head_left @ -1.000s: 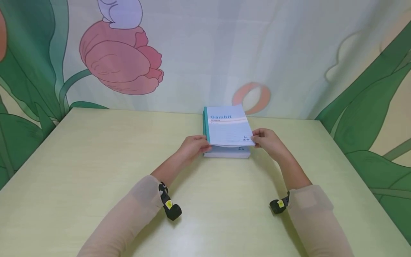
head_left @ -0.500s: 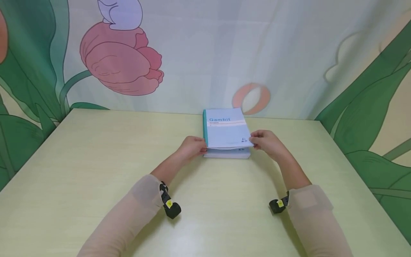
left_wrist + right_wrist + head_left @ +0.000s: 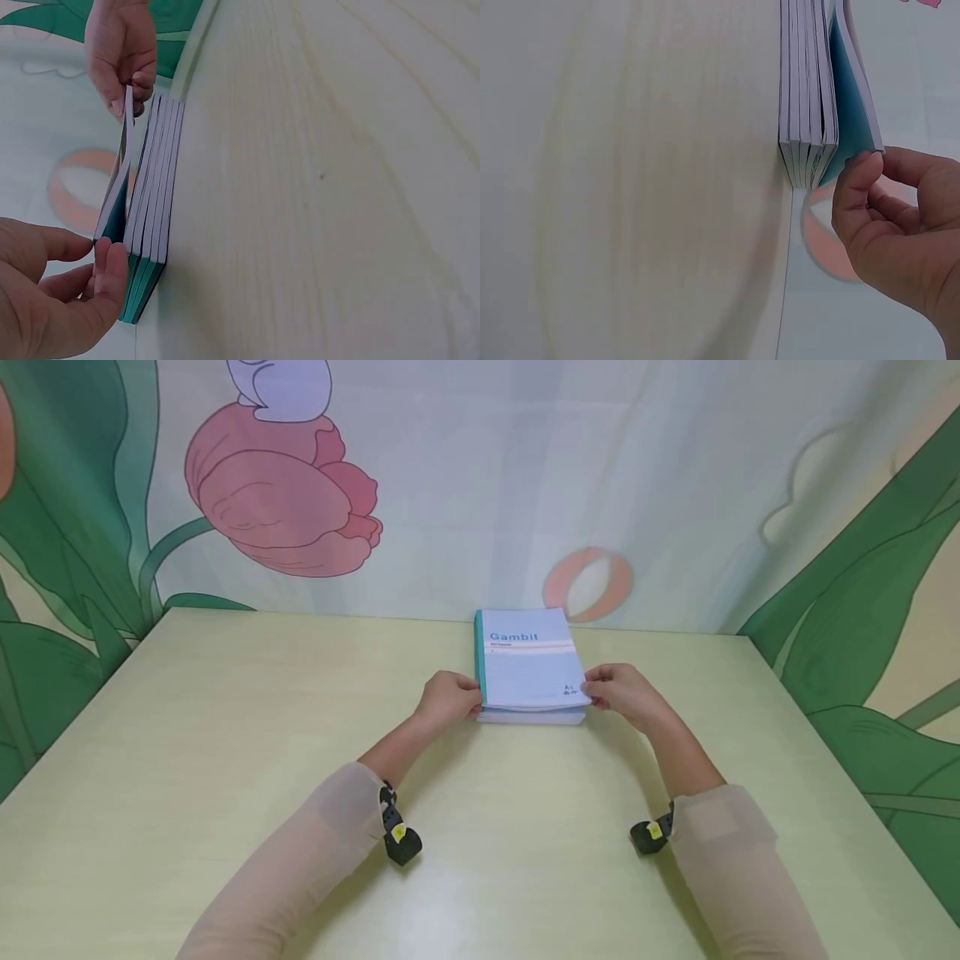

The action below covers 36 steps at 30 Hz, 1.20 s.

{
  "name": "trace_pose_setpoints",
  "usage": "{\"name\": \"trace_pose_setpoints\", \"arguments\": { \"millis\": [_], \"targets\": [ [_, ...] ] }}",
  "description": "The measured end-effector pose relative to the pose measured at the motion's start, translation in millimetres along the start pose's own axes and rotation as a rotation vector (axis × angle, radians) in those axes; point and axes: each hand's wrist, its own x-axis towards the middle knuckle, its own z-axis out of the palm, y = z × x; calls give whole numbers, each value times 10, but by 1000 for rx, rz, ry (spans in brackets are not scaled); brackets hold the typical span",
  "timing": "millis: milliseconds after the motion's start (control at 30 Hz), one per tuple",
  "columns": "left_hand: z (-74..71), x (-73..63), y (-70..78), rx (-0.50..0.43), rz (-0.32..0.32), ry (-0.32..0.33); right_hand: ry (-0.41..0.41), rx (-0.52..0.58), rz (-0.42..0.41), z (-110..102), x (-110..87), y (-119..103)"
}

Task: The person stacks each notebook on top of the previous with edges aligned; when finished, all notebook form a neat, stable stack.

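A notebook point(image 3: 531, 660) with a pale cover, the word "Gambit" and a teal spine lies tilted over a stack of notebooks point(image 3: 531, 717), its near edge raised above them. My left hand point(image 3: 450, 696) pinches its near left corner by the spine, between thumb and fingers. At the near right corner my right hand point(image 3: 621, 693) pinches it the same way. In the left wrist view, a wedge-shaped gap shows between the held notebook point(image 3: 116, 187) and the stack point(image 3: 156, 180). The right wrist view shows the teal underside of the held notebook point(image 3: 853, 97) facing the stack point(image 3: 802, 90).
The stack stands at the back of a pale wooden table point(image 3: 525, 860), close to its far edge. Behind hangs a curtain point(image 3: 465, 510) printed with flowers and leaves. A small black camera is strapped to each wrist.
The held notebook has come down toward the stack and slightly toward me, so the gap at its near edge is narrower. Both hands have kept hold of it.
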Motion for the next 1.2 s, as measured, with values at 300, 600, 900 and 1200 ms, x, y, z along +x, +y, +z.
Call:
{"name": "trace_pose_setpoints", "arguments": {
  "millis": [300,600,900,1200],
  "targets": [
    [-8,-11,-27,128,57,30,13,-128,28,59,20,-3],
    [-10,-10,-51,133,47,36,11,-180,15,83,33,0],
    [-21,-31,-65,185,83,61,-1,-223,12,110,52,19],
    [-19,-32,-88,204,81,81,-10,-230,16,134,75,26]
  ]
}}
